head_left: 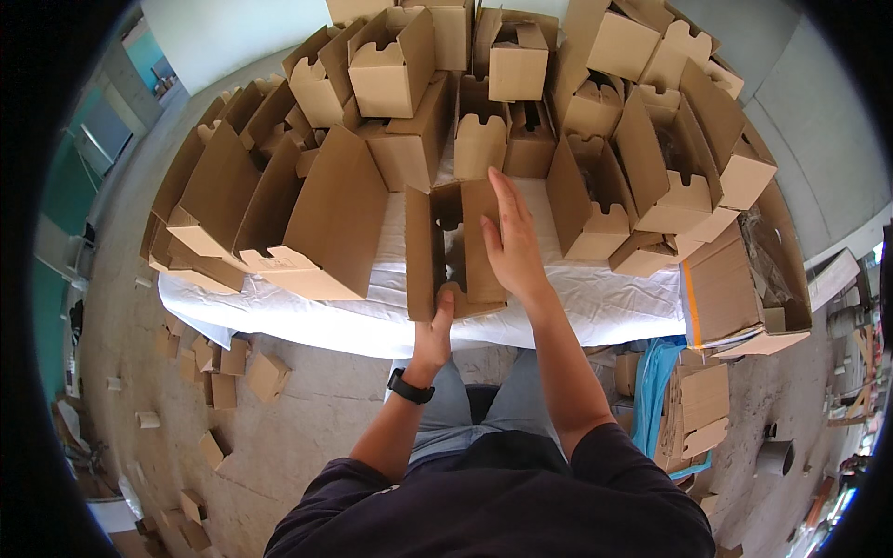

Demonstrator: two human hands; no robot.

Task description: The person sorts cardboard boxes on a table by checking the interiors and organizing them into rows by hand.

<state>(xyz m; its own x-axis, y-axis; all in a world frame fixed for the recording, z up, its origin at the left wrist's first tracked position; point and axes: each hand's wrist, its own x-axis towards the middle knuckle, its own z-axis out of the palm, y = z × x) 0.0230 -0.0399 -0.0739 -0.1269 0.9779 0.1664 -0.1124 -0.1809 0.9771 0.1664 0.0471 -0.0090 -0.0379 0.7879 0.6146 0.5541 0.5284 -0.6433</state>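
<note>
Left hand [432, 342] pinches cardboard carton [420, 256] at near end, right hand [519, 249] flat along right side; walls seemingly formed, top unclosed.

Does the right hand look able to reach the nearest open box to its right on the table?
Likely yes: only white cloth shows between the right hand and that open box, though the hand appears to lie against the held box.

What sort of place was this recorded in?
Probably a workshop or storeroom, though the pictures don't settle which: open boxes crowd a table under a white cloth, and more small boxes lie scattered on the bare grey floor.
</note>
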